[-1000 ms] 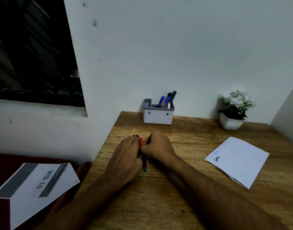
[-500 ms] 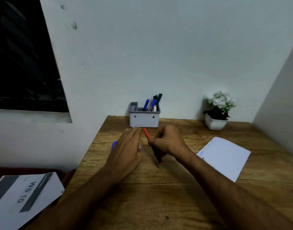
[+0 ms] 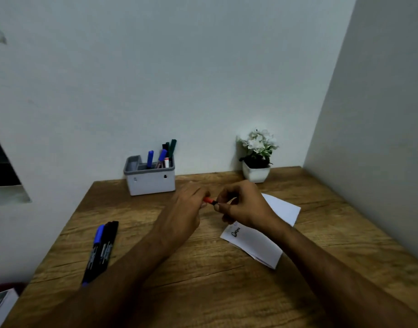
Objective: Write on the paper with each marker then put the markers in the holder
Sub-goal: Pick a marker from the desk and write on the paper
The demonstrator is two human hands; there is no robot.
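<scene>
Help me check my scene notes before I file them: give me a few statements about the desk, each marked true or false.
1. Both hands hold the red-capped marker between them. True.
2. The holder is empty. False: several markers stand in it.
3. Two markers, the blue-capped marker and the black marker, lie side by side on the desk left of the left hand. True.
4. The paper is blank. False: handwriting shows near its left edge.
5. The plant pot stands left of the holder. False: it stands to the right.
</scene>
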